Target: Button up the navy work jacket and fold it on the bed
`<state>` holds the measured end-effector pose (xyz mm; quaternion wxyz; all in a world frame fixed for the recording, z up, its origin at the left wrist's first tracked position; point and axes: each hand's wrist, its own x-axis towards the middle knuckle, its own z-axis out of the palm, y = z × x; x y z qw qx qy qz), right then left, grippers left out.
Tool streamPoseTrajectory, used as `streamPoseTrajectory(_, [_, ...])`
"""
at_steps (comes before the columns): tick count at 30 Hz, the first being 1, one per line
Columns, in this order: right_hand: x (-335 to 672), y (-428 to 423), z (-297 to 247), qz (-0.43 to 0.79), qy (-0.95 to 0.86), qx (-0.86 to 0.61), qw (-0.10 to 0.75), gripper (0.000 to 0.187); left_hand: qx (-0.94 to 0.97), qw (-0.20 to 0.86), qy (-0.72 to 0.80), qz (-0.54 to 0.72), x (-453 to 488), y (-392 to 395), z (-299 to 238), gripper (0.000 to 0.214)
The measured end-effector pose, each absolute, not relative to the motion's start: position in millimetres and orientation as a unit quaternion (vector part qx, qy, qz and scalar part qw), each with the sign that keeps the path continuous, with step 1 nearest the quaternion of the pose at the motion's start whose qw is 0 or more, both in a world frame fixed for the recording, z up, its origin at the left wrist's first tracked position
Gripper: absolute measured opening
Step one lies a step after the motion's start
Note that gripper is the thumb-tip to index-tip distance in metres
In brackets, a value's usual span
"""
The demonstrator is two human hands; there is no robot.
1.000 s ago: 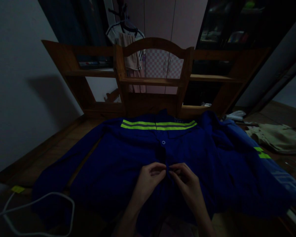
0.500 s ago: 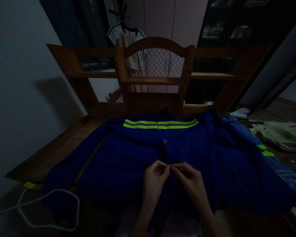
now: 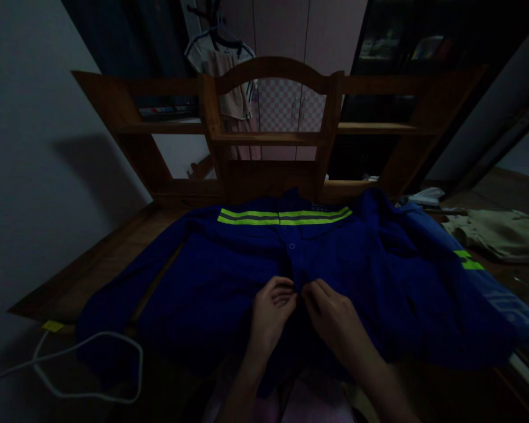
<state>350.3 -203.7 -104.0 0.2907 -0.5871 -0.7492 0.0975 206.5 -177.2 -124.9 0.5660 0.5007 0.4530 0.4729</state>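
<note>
A dark blue work jacket lies spread out on the wooden desk, its collar toward the back. A yellow-green reflective stripe crosses its chest. Along the front placket two round buttons show, the clearer one being the lower button. Below that, my left hand pinches the left side of the placket edge. Facing it, my right hand pinches the cloth from the right, fingertips almost touching the left ones. Whatever sits between the fingertips is too dark and small to make out.
A wooden shelf frame stands along the back of the desk. At left a white cable loops near the jacket sleeve. Folded pale cloth lies at the right. Clothes on a hanger hang behind the shelf.
My right hand has turned, its back now more upward and its fingers curled further over the placket. Both hands stay at the same part of the jacket. The view has shifted slightly.
</note>
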Motion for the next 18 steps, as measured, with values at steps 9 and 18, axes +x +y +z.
streamPoseTrajectory(9, [361.5,-185.9,-103.4,0.382,-0.610,-0.557,0.414,0.016,0.473,0.562,0.446,0.512,207.5,-176.2,-123.6,0.027])
streamPoseTrajectory(18, [352.3,-182.7,-112.9,0.473,-0.518,-0.481,0.526,0.029,0.474,0.607,0.411,0.488,199.8,-170.8,-117.1,0.031])
